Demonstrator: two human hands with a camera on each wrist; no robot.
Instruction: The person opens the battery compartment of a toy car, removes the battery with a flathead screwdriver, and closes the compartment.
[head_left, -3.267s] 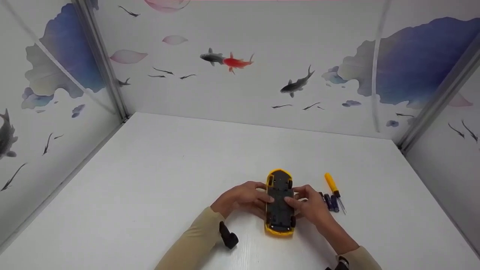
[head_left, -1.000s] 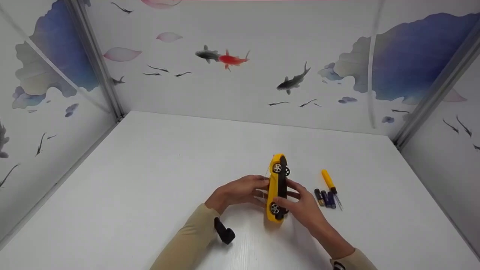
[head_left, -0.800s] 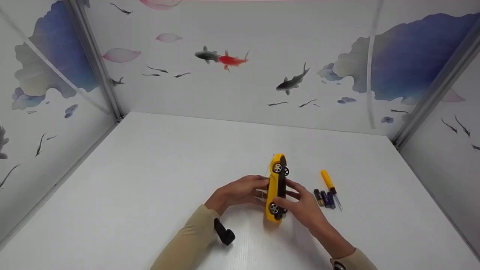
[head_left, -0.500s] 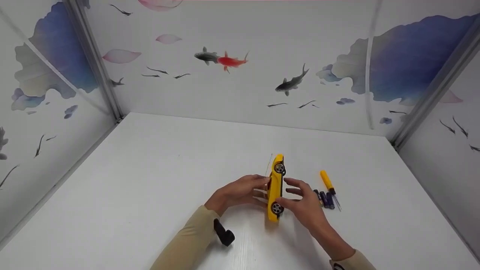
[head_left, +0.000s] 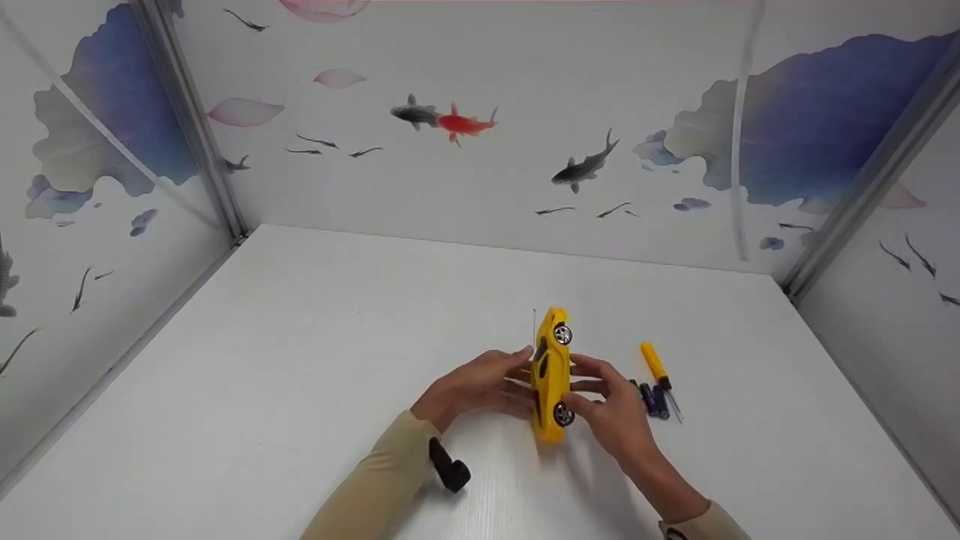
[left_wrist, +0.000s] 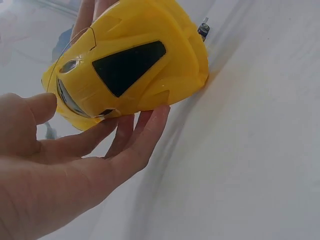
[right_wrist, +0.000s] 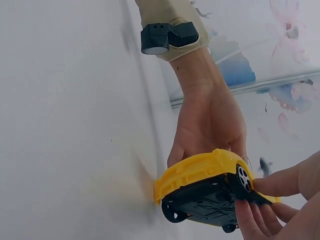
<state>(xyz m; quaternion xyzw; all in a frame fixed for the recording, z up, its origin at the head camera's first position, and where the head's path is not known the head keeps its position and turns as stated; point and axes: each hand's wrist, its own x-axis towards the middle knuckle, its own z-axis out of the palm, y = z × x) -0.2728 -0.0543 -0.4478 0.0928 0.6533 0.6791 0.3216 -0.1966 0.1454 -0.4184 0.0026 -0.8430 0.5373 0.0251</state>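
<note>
A yellow toy car (head_left: 555,375) is held on its edge between both hands, above the white table. Its yellow side, dark windows and two silver-spoked wheels face the head camera. A thin antenna rises beside its roof. My left hand (head_left: 480,384) holds the car from the roof side, fingers along its lower edge and thumb beside the windscreen in the left wrist view. My right hand (head_left: 619,412) pinches it, thumb by a wheel and fingers against the black underside (right_wrist: 205,202), which shows in the right wrist view.
To the right of the right hand lie several dark batteries (head_left: 654,401) and a yellow-handled screwdriver (head_left: 652,363). White panels with painted fish (head_left: 469,122) enclose the table (head_left: 360,315) at the back and sides. Black camera mounts (head_left: 450,471) sit on the wrists.
The car has rolled from underside-up, through wheels-and-base view, to showing its yellow side and windows. The right fingers came off the underside briefly and now touch it again.
</note>
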